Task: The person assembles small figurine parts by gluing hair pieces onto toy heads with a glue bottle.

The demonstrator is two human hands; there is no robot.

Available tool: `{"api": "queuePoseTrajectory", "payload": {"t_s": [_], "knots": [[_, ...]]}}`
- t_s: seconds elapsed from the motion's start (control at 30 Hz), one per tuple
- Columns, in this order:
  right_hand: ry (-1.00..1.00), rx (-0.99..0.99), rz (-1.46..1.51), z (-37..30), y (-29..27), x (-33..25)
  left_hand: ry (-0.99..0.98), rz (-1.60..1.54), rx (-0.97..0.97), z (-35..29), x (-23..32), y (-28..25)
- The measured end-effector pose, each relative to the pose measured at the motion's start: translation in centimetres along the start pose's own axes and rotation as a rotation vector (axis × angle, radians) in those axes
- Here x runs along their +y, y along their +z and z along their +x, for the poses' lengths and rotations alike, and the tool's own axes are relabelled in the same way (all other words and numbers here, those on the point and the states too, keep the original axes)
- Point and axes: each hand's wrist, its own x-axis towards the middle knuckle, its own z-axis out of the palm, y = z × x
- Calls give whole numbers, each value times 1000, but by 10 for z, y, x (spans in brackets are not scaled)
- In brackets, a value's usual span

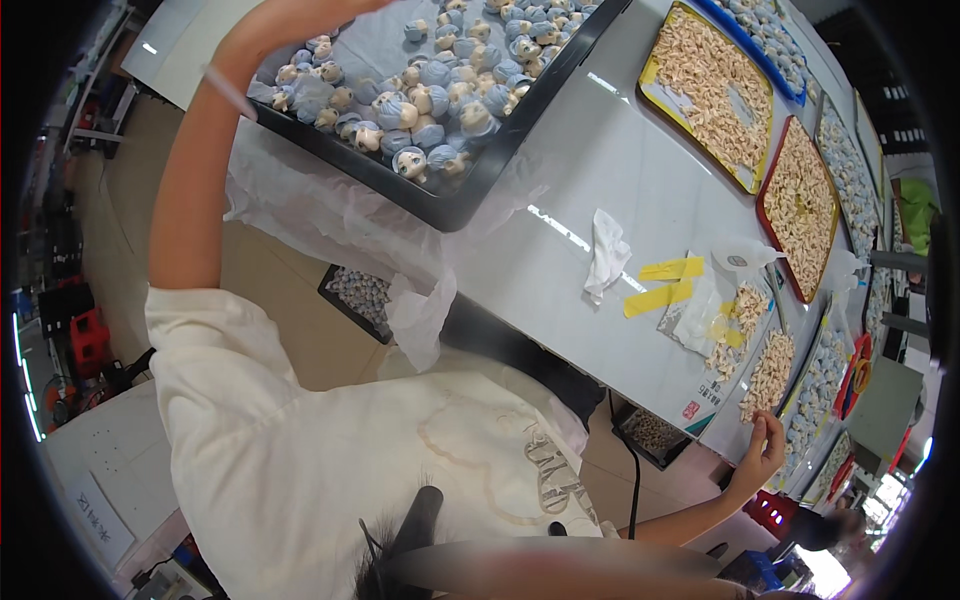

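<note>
My left arm reaches up past a large black tray [455, 208]. My left hand [318, 12] is over the tray's far left side, cut by the top edge, so its fingers are hidden. Many small doll heads [408, 162] with pale blue hair lie loose in that tray on thin white sheeting. Out to the right, my right hand [766, 458] is at the near end of a heap of small beige pieces [770, 372]. Its fingers are bent and drawn together at the edge of the heap; what they pinch is too small to make out.
A yellow tray [655, 88] and a red tray [768, 222] hold more beige pieces. Nearby lie a white squeeze bottle [742, 255], yellow tape strips [660, 298] and crumpled tissue [606, 252]. White sheeting [420, 320] hangs off the table edge. A bin [358, 300] stands on the floor.
</note>
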Motion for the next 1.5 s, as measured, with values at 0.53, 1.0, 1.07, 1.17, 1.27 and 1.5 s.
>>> {"api": "queuePoseTrajectory", "payload": {"t_s": [0.53, 1.0, 1.07, 1.17, 1.27, 1.5], "knots": [[-1, -16, -7, 0, -1, 2, -121, 390, -256, 23, -59, 22], [33, -19, 32, -2, -2, 8, -476, 276, -377, 5, -26, 12], [32, -23, 33, -1, -2, 9, -525, 282, -362, 3, -23, 11], [29, -34, 13, -1, -1, 10, -507, 397, -388, 2, -21, 10], [25, -33, 28, 1, -1, 12, -388, 437, -324, -2, -49, 18], [30, -19, 39, -1, 0, 15, -395, 446, -356, 6, -51, 24]]}}
